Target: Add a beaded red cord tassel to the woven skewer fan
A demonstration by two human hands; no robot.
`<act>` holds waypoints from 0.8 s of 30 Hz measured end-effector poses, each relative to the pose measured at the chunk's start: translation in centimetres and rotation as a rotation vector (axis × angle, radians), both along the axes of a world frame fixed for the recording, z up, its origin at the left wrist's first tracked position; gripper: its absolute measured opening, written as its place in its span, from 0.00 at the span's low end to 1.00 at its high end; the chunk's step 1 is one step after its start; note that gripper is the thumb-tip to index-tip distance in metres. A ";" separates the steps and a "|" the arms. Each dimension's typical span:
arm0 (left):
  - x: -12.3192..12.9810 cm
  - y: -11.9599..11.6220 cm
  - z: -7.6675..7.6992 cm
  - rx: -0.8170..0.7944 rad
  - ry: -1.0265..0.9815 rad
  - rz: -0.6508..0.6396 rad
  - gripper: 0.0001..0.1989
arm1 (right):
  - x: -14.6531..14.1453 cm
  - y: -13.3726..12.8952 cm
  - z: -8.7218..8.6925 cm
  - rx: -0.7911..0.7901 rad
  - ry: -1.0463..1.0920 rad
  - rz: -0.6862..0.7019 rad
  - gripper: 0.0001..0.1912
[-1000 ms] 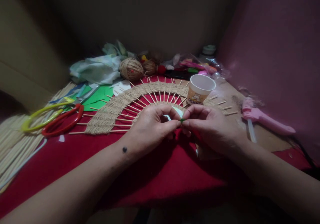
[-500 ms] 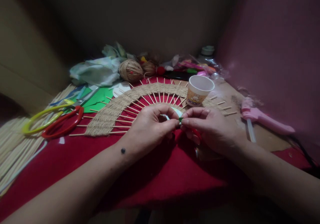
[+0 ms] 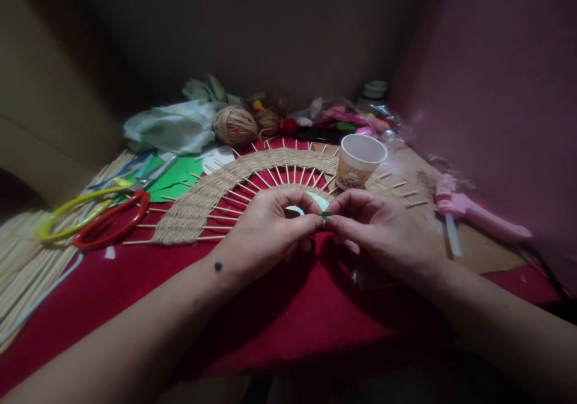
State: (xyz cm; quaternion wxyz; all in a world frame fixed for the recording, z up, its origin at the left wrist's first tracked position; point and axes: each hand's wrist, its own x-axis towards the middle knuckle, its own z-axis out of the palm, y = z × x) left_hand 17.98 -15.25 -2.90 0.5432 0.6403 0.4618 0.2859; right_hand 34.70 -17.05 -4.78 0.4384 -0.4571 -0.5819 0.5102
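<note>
Between the fingertips of both hands is a small dark green piece (image 3: pixel 325 216), mostly hidden by the fingers; it could be paper, but I cannot tell. My left hand (image 3: pixel 279 220) pinches its left side with thumb and forefinger. From the right, my right hand (image 3: pixel 372 220) pinches the same piece. Behind the hands lies a fan-shaped weaving (image 3: pixel 189 211) of twine on thin sticks, with a pale patch at its centre. A paper cup (image 3: pixel 356 166) with a rabbit print stands just beyond my right hand.
Scissors (image 3: pixel 112 211) with yellow and red handles lie at left on green sheets (image 3: pixel 178 178), near a bundle of sticks (image 3: pixel 27 272). Twine balls (image 3: pixel 235 125) and plastic bags sit at the back. A pink glue gun (image 3: pixel 478 211) rests on cardboard (image 3: pixel 487 254) at right.
Both hands keep their pinch on the green piece. The fingers of my right hand have shifted slightly, and the red glimpsed beneath them is no longer visible.
</note>
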 end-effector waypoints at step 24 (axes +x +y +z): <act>-0.9 0.9 -0.9 -0.350 -0.323 -0.214 0.03 | 0.4 -0.6 -0.2 0.619 -0.486 -0.046 0.04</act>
